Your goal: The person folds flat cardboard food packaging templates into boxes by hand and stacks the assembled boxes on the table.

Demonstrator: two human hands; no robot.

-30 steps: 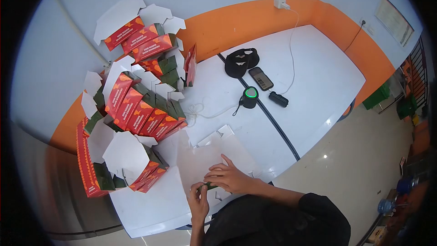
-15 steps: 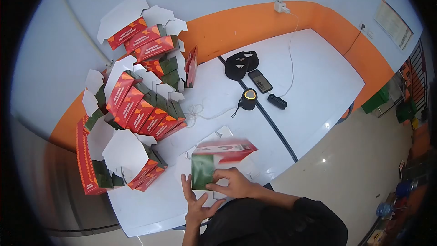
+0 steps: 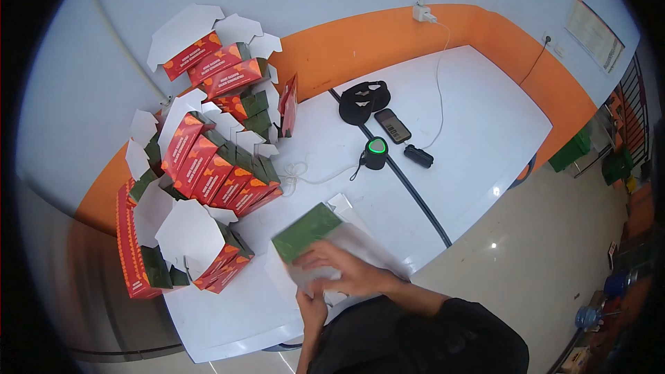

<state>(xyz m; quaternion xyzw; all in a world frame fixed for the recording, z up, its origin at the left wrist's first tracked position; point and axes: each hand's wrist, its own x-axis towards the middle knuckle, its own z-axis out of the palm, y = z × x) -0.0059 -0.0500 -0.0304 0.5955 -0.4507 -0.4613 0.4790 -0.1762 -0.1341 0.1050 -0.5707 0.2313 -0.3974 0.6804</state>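
"Carton first: what's changing there?"

"It sits low over the near part of the white table, in front of the person, and its green face now slants up toward the camera. A pale, blurred panel spreads to the right of it."

"And what does that say about the work?"

"My judgement: the carton is in mid-handling, being turned rather than resting, since the blur suggests quick motion."

"Are the hands gripping it?"

"The right hand reaches across it, fingers extended and apart from the thumb, so nothing looks clasped there. The left hand is at the near edge with its fingertips hidden; I can't tell whether it pinches anything."

"How does that compare with half a second ago?"

"In that frame a red side shows beyond the green face, the right hand pinches the green face's edge, and the left hand spreads wide beside it. Now no red shows on this carton, and the green face lies farther from the person."

"Anything else?"

"The light ring on the round black device goes from yellow to green. The stacked cartons look unchanged."
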